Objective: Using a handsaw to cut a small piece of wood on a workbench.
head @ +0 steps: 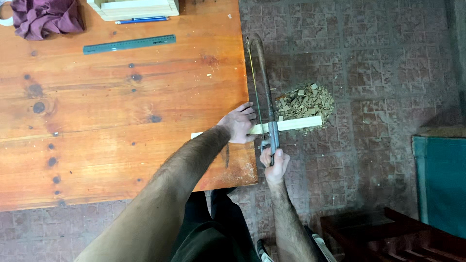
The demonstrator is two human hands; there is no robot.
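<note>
Pale wooden strip [291, 125] lying flat across the right edge of the counter [121, 126], one end on the boards, the other projecting out over the brick floor [369, 58]. Hacksaw [264, 92] set across the strip just beyond the counter edge, blade [254, 87] crossing the wood, frame reaching away from the body.

Left hand [239, 123] pressed palm-down on the strip at the counter edge, fingers [248, 109] spread flat and touching the wood, pinning rather than gripping it. Right hand [274, 165] below the strip, off the counter, fingers wrapped tight round the saw handle [273, 145].

Heap of small wood offcuts [307, 101] on the floor just behind the projecting end of the strip. Light dusting of sawdust on the counter corner near the left forearm.

Farther off on the counter, well apart from the hands: grey-green ruler [129, 44] lying nearly parallel to the far edge; blue pen [142, 20] beyond it; stack of pale wooden boards [138, 8] at the top edge; purple cloth [43, 18] bunched in the far left corner.

At the right margin, teal panel [439, 184] and dark wooden piece [388, 237] on the floor, well clear of the work.
</note>
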